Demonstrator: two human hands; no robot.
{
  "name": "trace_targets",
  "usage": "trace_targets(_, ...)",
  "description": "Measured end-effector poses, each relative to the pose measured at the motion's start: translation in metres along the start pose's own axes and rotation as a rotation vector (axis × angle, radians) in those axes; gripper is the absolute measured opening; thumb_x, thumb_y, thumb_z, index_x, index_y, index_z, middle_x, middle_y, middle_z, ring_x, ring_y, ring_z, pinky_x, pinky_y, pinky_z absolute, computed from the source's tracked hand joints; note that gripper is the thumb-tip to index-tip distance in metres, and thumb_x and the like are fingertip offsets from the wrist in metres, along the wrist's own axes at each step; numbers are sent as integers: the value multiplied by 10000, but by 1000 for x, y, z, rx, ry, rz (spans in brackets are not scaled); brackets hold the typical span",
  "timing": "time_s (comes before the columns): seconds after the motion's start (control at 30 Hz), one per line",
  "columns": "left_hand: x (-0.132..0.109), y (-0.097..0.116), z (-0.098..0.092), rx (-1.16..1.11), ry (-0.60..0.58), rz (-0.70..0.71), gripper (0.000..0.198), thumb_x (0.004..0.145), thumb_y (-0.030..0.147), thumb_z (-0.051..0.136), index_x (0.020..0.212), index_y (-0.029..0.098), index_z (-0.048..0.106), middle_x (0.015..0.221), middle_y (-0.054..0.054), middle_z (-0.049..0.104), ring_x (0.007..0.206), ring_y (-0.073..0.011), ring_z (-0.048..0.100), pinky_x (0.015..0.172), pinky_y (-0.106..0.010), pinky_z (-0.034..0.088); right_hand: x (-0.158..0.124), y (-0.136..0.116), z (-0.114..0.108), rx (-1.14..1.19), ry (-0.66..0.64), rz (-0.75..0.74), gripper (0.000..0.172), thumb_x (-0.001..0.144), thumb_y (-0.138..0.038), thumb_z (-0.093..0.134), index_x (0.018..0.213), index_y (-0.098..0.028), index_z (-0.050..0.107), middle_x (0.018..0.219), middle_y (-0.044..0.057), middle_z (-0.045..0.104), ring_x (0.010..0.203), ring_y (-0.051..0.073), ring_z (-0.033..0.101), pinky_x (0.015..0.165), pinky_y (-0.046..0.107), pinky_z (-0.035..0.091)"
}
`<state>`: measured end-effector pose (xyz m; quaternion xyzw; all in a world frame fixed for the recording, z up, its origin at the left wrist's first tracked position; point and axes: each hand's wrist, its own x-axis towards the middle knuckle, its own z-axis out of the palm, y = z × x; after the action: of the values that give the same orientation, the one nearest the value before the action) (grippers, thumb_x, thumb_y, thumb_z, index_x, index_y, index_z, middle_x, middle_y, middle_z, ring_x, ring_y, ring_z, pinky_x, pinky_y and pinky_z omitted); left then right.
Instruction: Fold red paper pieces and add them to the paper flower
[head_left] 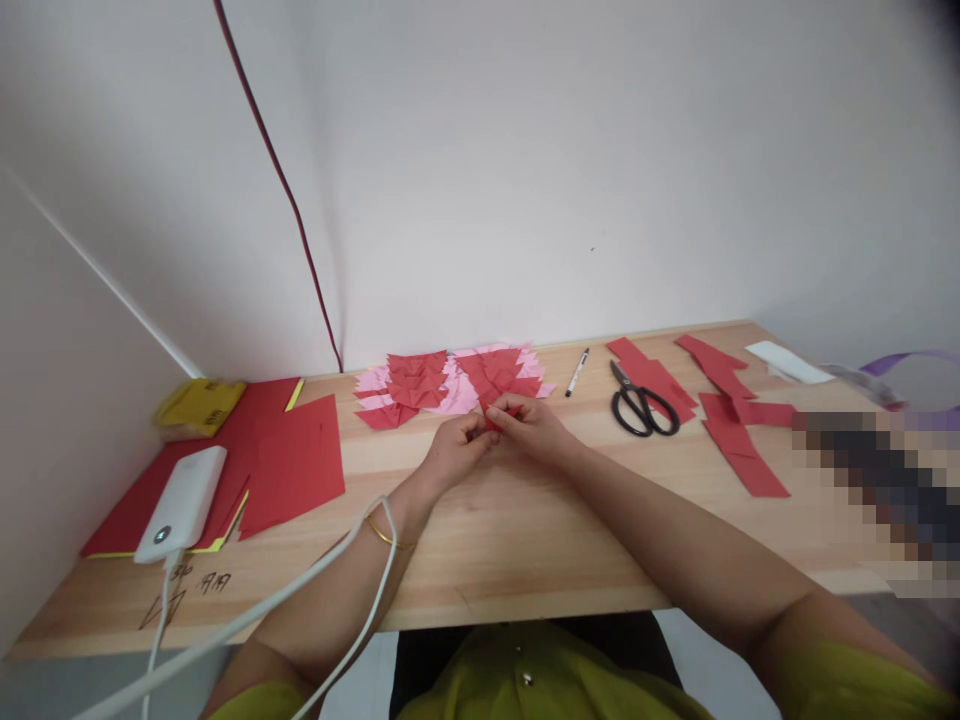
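Note:
Near the middle of the table, my left hand (459,446) and my right hand (531,432) meet, fingers closed on a small folded piece of red paper (504,416). Most of that piece is hidden by my fingers. Just behind them lie folded red paper pieces (416,380) in overlapping rows, with folded pink paper pieces (454,385) among and behind them. More red folded paper (491,370) sits directly beyond my right hand.
Black-handled scissors (634,405) rest by red paper strips (742,450) at right; a pen (577,372) lies nearby. At left are red sheets (296,465), a white power bank (184,500) and a yellow packet (201,405). A white cable (300,590) crosses my left forearm.

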<state>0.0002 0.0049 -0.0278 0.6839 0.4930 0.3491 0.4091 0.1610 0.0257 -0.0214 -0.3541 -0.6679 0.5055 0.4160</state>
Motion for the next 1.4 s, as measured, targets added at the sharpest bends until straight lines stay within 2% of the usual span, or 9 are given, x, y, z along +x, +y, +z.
trace_targets(0.2,0,0,1,-18,2,-10,207,777,321,550,716,127,590,587,24,500,541,-85,408,519,-206,315,-1,0,0,61,-52,13,253,729,-410,649,784,-178,564,682,-9,600,632,119,552,606,241,435)
trace_targets(0.37,0,2,1,-35,-7,-13,173,760,290,567,748,125,616,627,7,544,578,-99,450,549,-214,345,-1,-2,1,11,-14,-18,233,777,-403,595,729,-176,569,667,-6,593,638,121,544,609,243,422)
trace_targets(0.47,0,2,0,-26,-8,-18,171,749,296,583,723,129,606,582,20,513,547,-93,429,529,-210,330,-1,-2,1,-12,10,-23,247,802,-395,563,701,-169,572,647,-5,583,621,116,532,600,240,411)
trace_targets(0.7,0,1,0,-39,2,-30,219,762,340,564,698,132,581,561,31,485,519,-81,393,499,-202,306,-1,0,0,64,-47,-10,220,734,-376,648,786,-176,573,692,-9,595,654,122,554,629,248,441)
trace_targets(0.87,0,-1,0,-26,-9,-12,173,755,293,563,736,129,613,606,11,535,547,-93,431,514,-208,321,-1,1,1,24,-28,-36,196,765,-371,615,762,-176,597,703,0,602,666,124,551,638,248,436)
trace_targets(1.03,-1,3,1,-16,-6,-4,165,745,283,574,747,129,633,596,11,527,556,-98,435,530,-213,331,-1,-5,1,-61,31,-35,242,781,-397,584,700,-170,603,660,3,581,631,119,521,586,237,410)
trace_targets(1.17,-2,6,0,3,-4,-14,151,742,270,572,699,130,609,588,15,510,557,-97,426,537,-217,326,-1,-7,1,-48,23,-35,251,797,-393,562,692,-167,594,654,4,576,625,116,518,588,238,412)
trace_targets(1.4,0,2,0,27,-17,26,171,756,291,552,725,134,610,598,14,506,566,-103,420,534,-215,310,-1,-4,0,14,-1,-53,245,736,-401,635,818,-171,610,808,27,619,772,150,565,696,270,458)
